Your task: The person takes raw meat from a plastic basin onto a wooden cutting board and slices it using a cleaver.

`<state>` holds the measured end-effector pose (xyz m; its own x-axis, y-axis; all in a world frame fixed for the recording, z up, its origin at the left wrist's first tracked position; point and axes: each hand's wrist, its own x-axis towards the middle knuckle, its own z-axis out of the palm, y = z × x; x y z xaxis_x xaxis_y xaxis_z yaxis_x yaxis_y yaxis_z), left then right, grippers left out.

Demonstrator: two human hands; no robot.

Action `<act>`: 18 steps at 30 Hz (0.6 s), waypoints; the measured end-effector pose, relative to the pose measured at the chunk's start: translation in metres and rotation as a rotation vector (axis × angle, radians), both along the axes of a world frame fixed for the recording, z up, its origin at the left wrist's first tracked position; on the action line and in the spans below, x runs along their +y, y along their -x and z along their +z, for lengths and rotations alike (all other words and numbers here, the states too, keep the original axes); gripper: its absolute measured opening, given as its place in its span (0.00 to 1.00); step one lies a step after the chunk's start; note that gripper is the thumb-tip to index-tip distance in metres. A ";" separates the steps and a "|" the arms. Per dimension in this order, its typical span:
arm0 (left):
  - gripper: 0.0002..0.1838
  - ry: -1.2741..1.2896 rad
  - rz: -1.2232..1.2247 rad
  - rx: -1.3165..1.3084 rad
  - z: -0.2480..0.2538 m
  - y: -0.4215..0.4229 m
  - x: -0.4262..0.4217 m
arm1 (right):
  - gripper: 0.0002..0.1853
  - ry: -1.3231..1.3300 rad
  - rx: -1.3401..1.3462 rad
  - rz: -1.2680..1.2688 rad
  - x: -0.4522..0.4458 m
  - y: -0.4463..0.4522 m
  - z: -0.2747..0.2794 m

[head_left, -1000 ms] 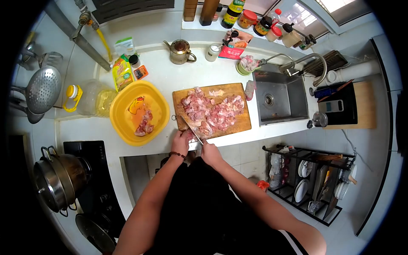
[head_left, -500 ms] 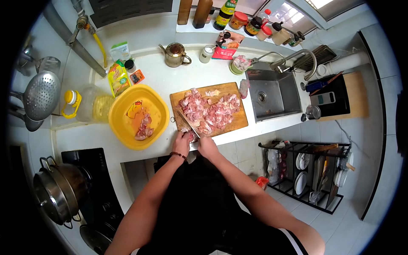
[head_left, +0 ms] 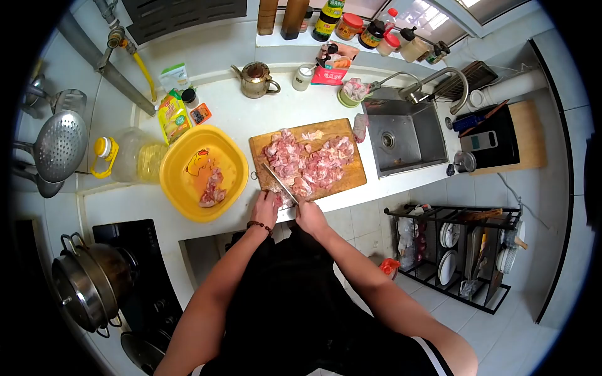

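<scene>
1 yellow basin (head_left: 188, 191) beside board (head_left: 352, 172)

Left arm (head_left: 216, 285) and right arm (head_left: 370, 282), extended forward and converging.
The left hand (head_left: 264, 209) lies near the right hand (head_left: 311, 217), apart from it; the fingers of each are curled. Behind the fingers, the wrists continue nearly straight into the forearms; farther behind, the elbows stand wide apart.

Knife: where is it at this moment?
In the head view, the knife slants from the right hand across the near left corner of the cutting board, beside the left hand.
</scene>
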<state>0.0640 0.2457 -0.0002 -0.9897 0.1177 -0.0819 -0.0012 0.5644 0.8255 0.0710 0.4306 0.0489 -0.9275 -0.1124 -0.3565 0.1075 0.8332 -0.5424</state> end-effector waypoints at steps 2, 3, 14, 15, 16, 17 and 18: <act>0.20 0.085 -0.006 -0.058 0.008 0.002 0.005 | 0.15 0.009 -0.013 -0.010 -0.001 0.001 0.002; 0.21 0.184 -0.027 -0.030 0.014 0.002 0.008 | 0.15 0.017 -0.024 -0.021 -0.001 0.003 0.003; 0.13 0.481 -0.281 -0.022 -0.012 0.020 0.015 | 0.12 -0.039 -0.060 -0.026 -0.012 0.006 0.012; 0.12 0.503 -0.307 -0.113 -0.012 0.021 0.016 | 0.12 -0.049 -0.054 -0.029 -0.012 0.006 0.012; 0.12 0.501 -0.307 -0.113 -0.013 0.020 0.016 | 0.12 -0.050 -0.054 -0.029 -0.012 0.006 0.012; 0.12 0.481 -0.317 -0.130 -0.013 0.019 0.015 | 0.13 -0.053 -0.050 -0.029 -0.011 0.005 0.012; 0.11 0.461 -0.328 -0.147 -0.015 0.018 0.013 | 0.13 -0.055 -0.045 -0.030 -0.011 0.005 0.010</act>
<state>0.0457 0.2592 -0.0148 -0.8821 0.3354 -0.3308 0.1380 0.8554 0.4992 0.0655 0.4197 0.0592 -0.9132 -0.0637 -0.4026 0.1562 0.8576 -0.4900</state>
